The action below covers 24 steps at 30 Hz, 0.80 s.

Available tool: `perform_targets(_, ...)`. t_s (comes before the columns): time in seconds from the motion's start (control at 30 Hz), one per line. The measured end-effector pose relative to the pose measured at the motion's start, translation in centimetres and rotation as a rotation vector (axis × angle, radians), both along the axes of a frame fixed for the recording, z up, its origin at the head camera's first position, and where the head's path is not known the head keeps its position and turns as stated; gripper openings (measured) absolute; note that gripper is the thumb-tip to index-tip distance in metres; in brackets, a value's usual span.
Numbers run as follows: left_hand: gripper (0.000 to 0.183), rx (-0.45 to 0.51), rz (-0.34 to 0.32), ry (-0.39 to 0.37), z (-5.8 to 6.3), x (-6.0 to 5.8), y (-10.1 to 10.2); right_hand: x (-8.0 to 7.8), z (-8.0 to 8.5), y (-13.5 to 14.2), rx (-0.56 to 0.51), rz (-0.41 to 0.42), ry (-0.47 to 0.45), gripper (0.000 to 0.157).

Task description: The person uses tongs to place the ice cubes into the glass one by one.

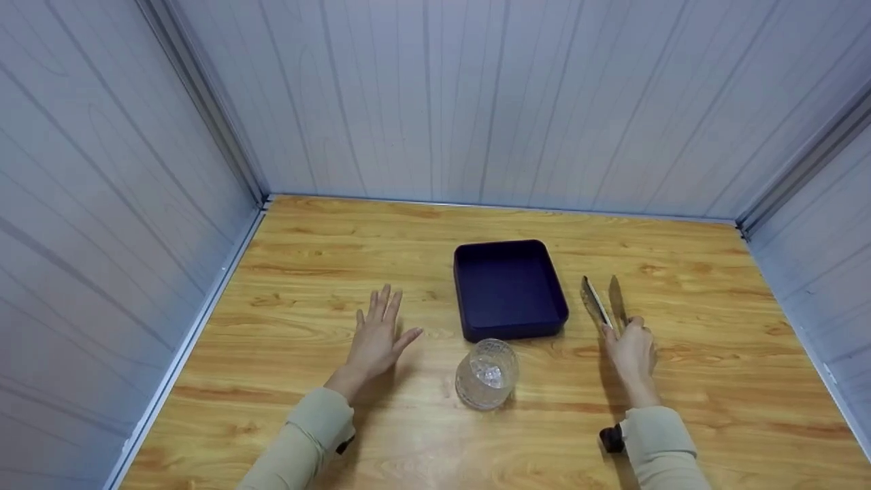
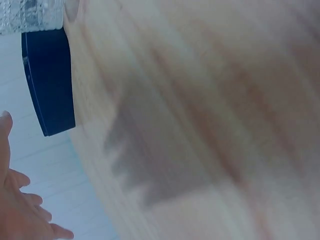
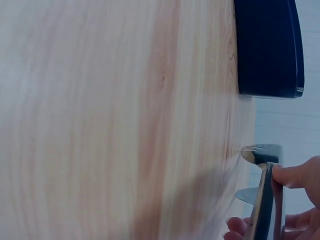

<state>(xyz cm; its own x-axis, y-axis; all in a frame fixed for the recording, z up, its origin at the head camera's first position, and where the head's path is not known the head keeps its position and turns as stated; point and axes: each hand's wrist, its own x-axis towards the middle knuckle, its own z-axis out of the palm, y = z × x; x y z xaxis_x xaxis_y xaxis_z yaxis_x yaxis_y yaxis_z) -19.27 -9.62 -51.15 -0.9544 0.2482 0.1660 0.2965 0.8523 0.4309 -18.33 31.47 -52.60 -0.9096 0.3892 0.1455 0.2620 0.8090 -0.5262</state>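
Note:
My right hand (image 1: 633, 354) grips a pair of metal tongs (image 1: 597, 303), whose two arms spread apart and point away from me. In the right wrist view, thumb and fingers wrap the tongs (image 3: 265, 205), which have a toothed tip. My left hand (image 1: 374, 344) hovers over the table with fingers spread, holding nothing; its shadow falls on the wood. Between the hands stands a clear textured glass (image 1: 469, 391) with clear ice-like pieces (image 1: 486, 374) inside. Just behind the glass lies a dark blue square tray (image 1: 514, 331), its inside showing nothing.
The wood-grain table (image 1: 306, 252) is bounded by pale panelled walls at the back (image 1: 463, 102), left and right. Metal strips run along the table's edges. The tray stands between the glass and the back wall, left of the tongs.

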Motion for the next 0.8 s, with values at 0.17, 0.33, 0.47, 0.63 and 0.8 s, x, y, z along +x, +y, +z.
perform_targets(0.17, 0.083, -0.042, 0.061, 0.002, 0.7, -0.7, -0.2, -0.1, 0.0, -0.2, 0.005, -0.011, -0.035, 0.048)
perform_targets(0.33, 0.087, -0.073, 0.103, 0.005, 1.5, -1.3, -0.3, -0.1, 0.0, -0.2, 0.008, -0.008, -0.078, 0.047)
perform_targets(0.47, 0.09, -0.096, 0.127, -0.01, 2.0, -1.6, -0.4, -0.2, -0.1, -0.2, 0.017, -0.002, -0.085, 0.047)
perform_targets(0.63, 0.094, -0.116, 0.138, -0.04, 2.6, -1.9, -0.1, -0.2, 0.1, -0.2, 0.009, 0.026, -0.09, 0.05)
perform_targets(0.8, 0.096, -0.133, 0.14, -0.058, 3.1, -2.2, 0.3, 0.1, 0.9, -0.3, 0.066, 0.095, -0.12, 0.058)
